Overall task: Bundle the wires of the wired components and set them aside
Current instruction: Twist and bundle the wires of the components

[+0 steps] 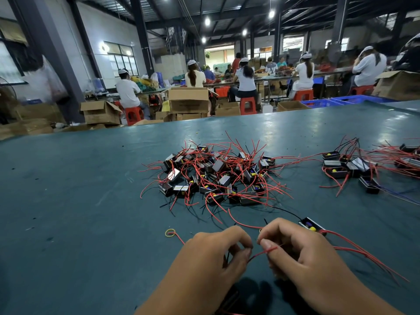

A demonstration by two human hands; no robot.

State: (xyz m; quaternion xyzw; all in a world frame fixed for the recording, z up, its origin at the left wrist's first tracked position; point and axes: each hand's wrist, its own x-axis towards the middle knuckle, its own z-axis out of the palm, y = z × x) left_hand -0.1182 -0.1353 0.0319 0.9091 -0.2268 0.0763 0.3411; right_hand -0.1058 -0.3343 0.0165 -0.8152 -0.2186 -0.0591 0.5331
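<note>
red wire point(263, 253): pinched between left hand point(213, 258) and right hand point(295, 251), likely gathering it to bundle
component point(310, 225): on table point(68, 201) just beyond right hand
rubber band point(170, 233): lay ready nearby

2 bare forearms reach in from the bottom edge, ending in the left hand point(218, 253) and right hand point(302, 251). No sleeves, gloves, rings or watch show. Fingernails look short and unpainted, though the view is soft.
</note>
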